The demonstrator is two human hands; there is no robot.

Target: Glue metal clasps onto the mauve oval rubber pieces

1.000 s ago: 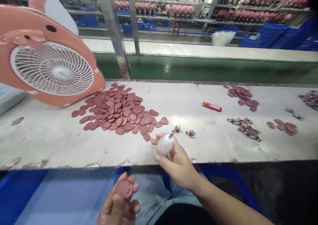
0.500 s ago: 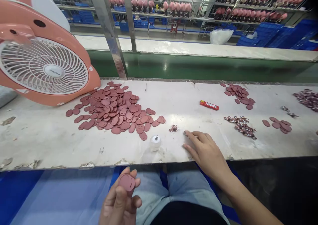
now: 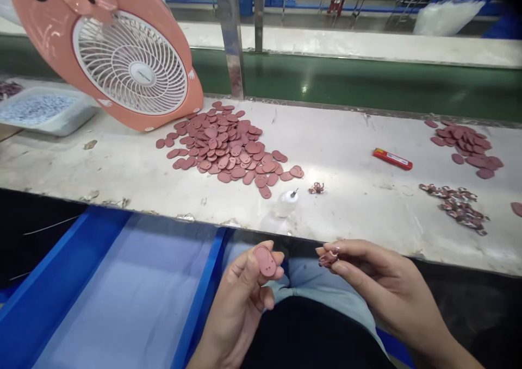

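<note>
Your left hand [image 3: 240, 298] pinches a pink oval disc [image 3: 265, 261] this side of the table's near edge; across a gap, your right hand [image 3: 387, 285] grips a small shiny piece [image 3: 328, 258] between thumb and fingers. Past that edge, on the white table [image 3: 342, 135], a clear bottle [image 3: 285, 204] stands near a second shiny piece [image 3: 316, 188]. Beyond lies a disc heap [image 3: 220, 146], with open surface between it and the slim red object [image 3: 392, 158]. Behind the heap's left side stands a pink fan [image 3: 185, 43]; a green strip [image 3: 346, 86] runs past the far edge.
</note>
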